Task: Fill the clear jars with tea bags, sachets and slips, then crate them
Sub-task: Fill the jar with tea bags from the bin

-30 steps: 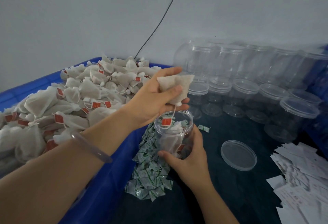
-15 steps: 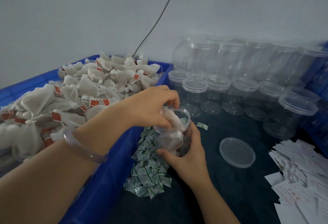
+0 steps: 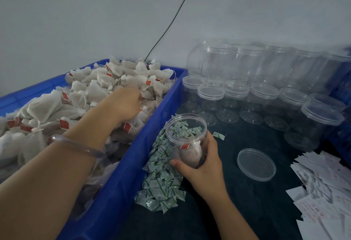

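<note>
worn: one clear, glassy bangle (image 3: 81, 147) | place: left wrist | shape: smooth plain thick ring | arms: left forearm (image 3: 47, 179) and right forearm (image 3: 229, 213) bare

tea bags (image 3: 98, 91) in crate (image 3: 133, 165) left | sachets (image 3: 161, 182) beside | jar (image 3: 187, 139) right | lid (image 3: 256, 164) further right

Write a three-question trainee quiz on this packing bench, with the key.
1. True or false: the jar in the right hand has its lid on.
2. Where is the left hand? A: inside the jar. B: among the tea bags in the blue bin. C: on the right hand.
3. Name the flat clear thing lying to the right of the jar.
Key: 1 false; 2 B; 3 the loose lid.
</note>
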### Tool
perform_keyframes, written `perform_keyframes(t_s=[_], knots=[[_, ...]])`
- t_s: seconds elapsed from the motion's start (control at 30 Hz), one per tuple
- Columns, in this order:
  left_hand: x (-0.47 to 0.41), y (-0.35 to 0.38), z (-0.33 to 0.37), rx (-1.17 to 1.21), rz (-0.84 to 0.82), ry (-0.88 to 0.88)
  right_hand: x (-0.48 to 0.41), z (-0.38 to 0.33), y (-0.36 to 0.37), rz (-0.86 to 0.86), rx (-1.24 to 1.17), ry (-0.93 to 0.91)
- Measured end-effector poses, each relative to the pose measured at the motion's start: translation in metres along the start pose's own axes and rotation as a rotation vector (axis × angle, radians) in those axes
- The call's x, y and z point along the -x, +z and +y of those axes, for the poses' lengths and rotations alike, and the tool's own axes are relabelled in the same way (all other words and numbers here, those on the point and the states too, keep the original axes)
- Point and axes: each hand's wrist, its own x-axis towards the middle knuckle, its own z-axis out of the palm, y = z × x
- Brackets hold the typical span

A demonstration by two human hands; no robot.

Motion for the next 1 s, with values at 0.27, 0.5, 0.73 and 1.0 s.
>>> perform_keyframes(t_s=[0.27, 0.5, 0.73, 1.0], knots=[[-0.005, 0.013, -0.023, 0.050, -0.184, -0.134, 0.001, -0.003, -0.001, -0.004, 0.004, -0.005], [-0.004, 0.002, -0.018, -0.049, -0.090, -0.078, 0.002, -0.003, -0.001, -0.010, 0.012, 0.007], [-0.006, -0.006, -0.013, 0.194, 0.170, -0.003, 0.001, -0.001, -0.001, -0.011, -0.001, 0.007], [-0.004, -0.006, 0.004, 0.976, 0.200, -0.206, 0.000, 0.001, 0.000, -0.007, -0.009, 0.004]])
